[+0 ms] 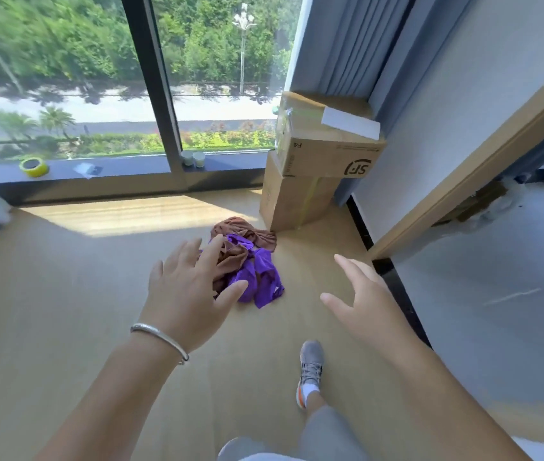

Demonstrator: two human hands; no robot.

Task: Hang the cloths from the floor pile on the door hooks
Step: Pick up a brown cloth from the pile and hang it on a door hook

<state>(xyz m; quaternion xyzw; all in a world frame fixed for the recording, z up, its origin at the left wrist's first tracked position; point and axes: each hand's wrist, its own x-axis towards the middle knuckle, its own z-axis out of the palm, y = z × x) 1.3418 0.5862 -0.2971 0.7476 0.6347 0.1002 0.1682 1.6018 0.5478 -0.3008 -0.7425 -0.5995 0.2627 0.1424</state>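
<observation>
A pile of cloths (257, 271) lies on the wooden floor near the stacked boxes, purple pieces tangled with brown ones (250, 231). My left hand (187, 291) is stretched out in front of the pile with fingers spread, holding nothing; it covers the pile's left edge in view. My right hand (360, 297) is raised to the right of the pile, fingers straight and empty. No door hooks are in view.
Two stacked cardboard boxes (314, 168) stand behind the pile by a grey curtain (357, 44). A wooden door frame (483, 168) runs along the right. The window sill holds a yellow tape roll (34, 167) and two small cups (193, 158). My shoe (310, 367) is below.
</observation>
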